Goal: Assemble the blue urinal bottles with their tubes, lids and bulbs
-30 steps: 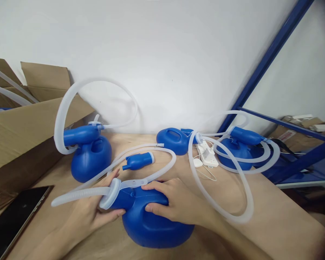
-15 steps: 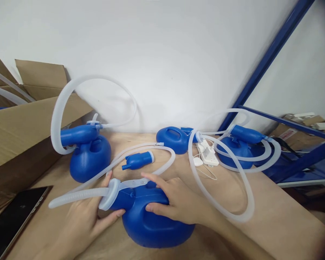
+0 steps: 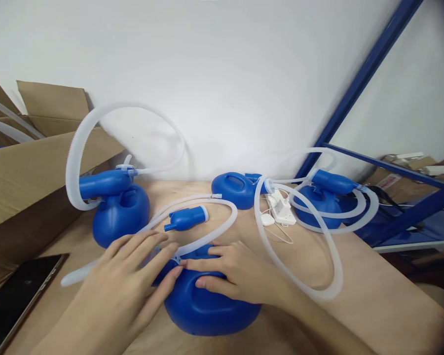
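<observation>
A blue urinal bottle [image 3: 214, 315] lies on its side in front of me. My right hand [image 3: 229, 271] is closed round its handle from above, with the forefinger stretched to the left. From the left, my left hand [image 3: 140, 271] reaches over the bottle's neck and white cap, hiding most of both. Its thumb is on the near side, and its other fingers spread over the top. A small piece of the clear cap strap [image 3: 176, 258] shows between both hands' fingertips. The bottle's white hose [image 3: 77, 274] pokes out left of my left hand and loops behind.
A loose blue funnel piece [image 3: 188, 218] lies behind the bottle. More blue bottles with hoses stand at left [image 3: 120, 217], centre back [image 3: 233, 190] and right [image 3: 318, 204]. Around these are a power strip [image 3: 283, 209], a phone [image 3: 25, 291], a cardboard box [image 3: 48, 170] and a blue metal frame [image 3: 355, 93].
My left hand has moved from under the hose and beside the cap to over the cap and neck. The strap's free end has shifted left, my right forefinger with it.
</observation>
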The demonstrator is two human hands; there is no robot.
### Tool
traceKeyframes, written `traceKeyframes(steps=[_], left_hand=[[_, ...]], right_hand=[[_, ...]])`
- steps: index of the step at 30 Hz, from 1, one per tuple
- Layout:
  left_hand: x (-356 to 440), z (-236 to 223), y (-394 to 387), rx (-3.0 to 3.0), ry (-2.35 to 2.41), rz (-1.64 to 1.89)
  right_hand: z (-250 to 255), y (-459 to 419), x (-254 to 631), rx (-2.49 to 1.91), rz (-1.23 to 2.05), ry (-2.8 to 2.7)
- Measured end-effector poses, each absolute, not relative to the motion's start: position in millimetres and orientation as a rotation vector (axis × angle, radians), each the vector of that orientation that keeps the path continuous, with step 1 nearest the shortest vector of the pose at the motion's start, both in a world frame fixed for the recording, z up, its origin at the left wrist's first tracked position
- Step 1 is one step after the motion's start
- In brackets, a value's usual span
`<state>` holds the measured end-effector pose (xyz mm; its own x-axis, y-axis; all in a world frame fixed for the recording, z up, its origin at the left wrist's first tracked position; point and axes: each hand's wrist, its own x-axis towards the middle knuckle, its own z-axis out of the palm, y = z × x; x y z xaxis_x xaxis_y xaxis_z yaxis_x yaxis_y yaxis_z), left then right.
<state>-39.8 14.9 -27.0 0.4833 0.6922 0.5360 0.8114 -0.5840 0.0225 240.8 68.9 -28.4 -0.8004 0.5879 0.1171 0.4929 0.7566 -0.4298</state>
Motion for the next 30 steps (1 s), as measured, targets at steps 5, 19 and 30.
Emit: traceKeyframes(steps=[5, 19, 30], left_hand=[[-16, -5, 37, -2.655, -1.316, -0.666], [-26, -5, 40, -2.833, -1.574, -0.872], [-28, -22, 46, -2.743, -1.687, -0.687]], right_hand=[[-27, 70, 240, -0.85, 0.486, -2.767], [-29, 67, 238, -0.798, 0.292, -2.81], [-16, 66, 232, -0.825, 0.36, -2.9]])
